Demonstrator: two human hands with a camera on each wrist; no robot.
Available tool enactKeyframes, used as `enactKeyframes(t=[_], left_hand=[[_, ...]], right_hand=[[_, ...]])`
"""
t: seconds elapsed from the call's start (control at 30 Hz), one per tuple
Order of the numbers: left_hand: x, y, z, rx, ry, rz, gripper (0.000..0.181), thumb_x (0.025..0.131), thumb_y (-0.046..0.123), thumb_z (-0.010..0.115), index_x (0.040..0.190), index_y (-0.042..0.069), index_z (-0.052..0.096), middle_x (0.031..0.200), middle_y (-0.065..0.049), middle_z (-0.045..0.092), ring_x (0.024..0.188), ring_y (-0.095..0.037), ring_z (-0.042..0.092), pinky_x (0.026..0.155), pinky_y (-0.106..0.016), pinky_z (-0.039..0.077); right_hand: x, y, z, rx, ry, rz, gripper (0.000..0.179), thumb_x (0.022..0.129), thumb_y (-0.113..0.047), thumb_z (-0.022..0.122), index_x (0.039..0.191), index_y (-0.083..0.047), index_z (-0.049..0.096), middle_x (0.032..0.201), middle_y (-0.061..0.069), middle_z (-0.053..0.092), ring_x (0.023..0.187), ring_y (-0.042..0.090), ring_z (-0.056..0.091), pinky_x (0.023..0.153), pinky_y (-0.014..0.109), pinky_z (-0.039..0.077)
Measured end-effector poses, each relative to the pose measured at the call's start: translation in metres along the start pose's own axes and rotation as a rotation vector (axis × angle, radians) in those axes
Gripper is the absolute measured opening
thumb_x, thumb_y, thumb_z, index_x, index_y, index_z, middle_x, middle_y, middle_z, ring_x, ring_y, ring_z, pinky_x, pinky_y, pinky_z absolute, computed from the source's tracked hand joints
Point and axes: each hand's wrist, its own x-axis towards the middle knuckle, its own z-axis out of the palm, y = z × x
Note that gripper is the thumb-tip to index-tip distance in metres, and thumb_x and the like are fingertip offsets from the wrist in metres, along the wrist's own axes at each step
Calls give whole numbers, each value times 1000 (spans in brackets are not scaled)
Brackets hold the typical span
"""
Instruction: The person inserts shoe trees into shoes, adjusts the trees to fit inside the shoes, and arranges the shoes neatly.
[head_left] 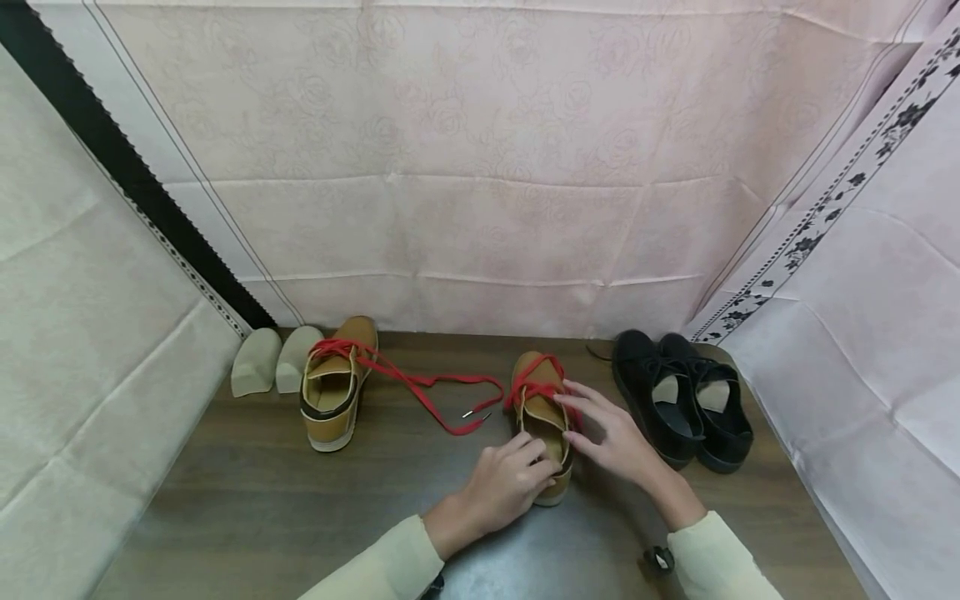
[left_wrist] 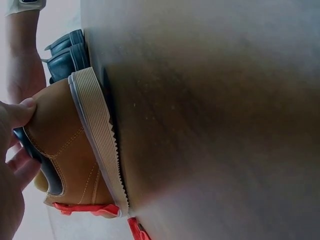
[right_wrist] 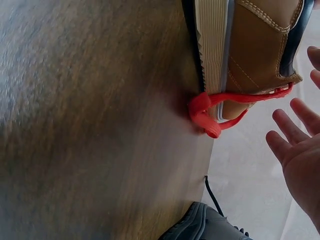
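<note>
A tan shoe with red laces (head_left: pixel 551 497) stands between both hands, toe toward the wall, its laces lying over the toe and right side. My left hand (head_left: pixel 510 485) grips its collar at the heel, the thumb against the tan heel leather (left_wrist: pixel 52 107) and fingers over the dark collar edge. On the shoe's other side my right hand (head_left: pixel 618 437) has its fingers spread, the tips close to the laces and collar. In the right wrist view a red lace loop (right_wrist: pixel 202 112) hangs over the sole to the floor.
To the left stands the matching tan shoe (head_left: pixel 321 430), its long red laces (head_left: pixel 442 408) trailing right across the brown floor (head_left: pixel 247 508). Two pale shoe inserts (head_left: pixel 255 364) stand beside it. Black shoes (head_left: pixel 637 367) with pale pieces inside are at the right. Cloth-covered walls (head_left: pixel 480 217) enclose three sides.
</note>
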Motion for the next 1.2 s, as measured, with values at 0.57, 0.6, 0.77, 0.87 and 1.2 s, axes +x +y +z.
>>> enactKeyframes(t=[0.57, 0.6, 0.77, 0.87, 1.2], left_hand=[[-4, -4, 2, -73, 73, -10, 20, 83, 30, 88, 100, 25, 80, 95, 12, 67, 87, -4, 59, 63, -12, 50], [-4, -4, 2, -71, 77, -5, 20, 83, 30, 88, 100, 25, 80, 95, 12, 67, 87, -4, 59, 62, -11, 50], [-3, -6, 1, -66, 87, 10, 20, 82, 29, 88, 100, 25, 80, 96, 12, 67, 88, -4, 60, 63, -13, 51], [-3, -6, 0, -81, 74, 2, 21, 83, 29, 88, 102, 25, 80, 97, 12, 68, 89, -5, 60, 65, -15, 52], [-5, -7, -1, -165, 7, -47, 19, 87, 25, 85, 105, 24, 81, 101, 11, 68, 93, -5, 59, 71, -16, 52]], right_hand=[[-5, 3, 16, -5, 99, -23, 50, 88, -16, 83, 136, -23, 67, 148, 7, 57, 135, 28, 56, 102, 56, 50], [-5, 3, 17, -2, 104, -20, 50, 88, -15, 84, 135, -23, 68, 147, 8, 57, 134, 29, 56, 102, 56, 50], [-6, 1, 21, -10, 135, 15, 49, 86, -13, 85, 131, -24, 70, 146, 8, 56, 133, 30, 56, 103, 57, 49], [-6, -1, 23, -17, 157, 34, 48, 85, -12, 85, 129, -23, 70, 143, 8, 57, 130, 29, 58, 101, 55, 51], [-8, -10, 28, 134, 161, 159, 40, 91, -5, 78, 128, -20, 70, 126, 7, 61, 113, 27, 67, 89, 39, 60]])
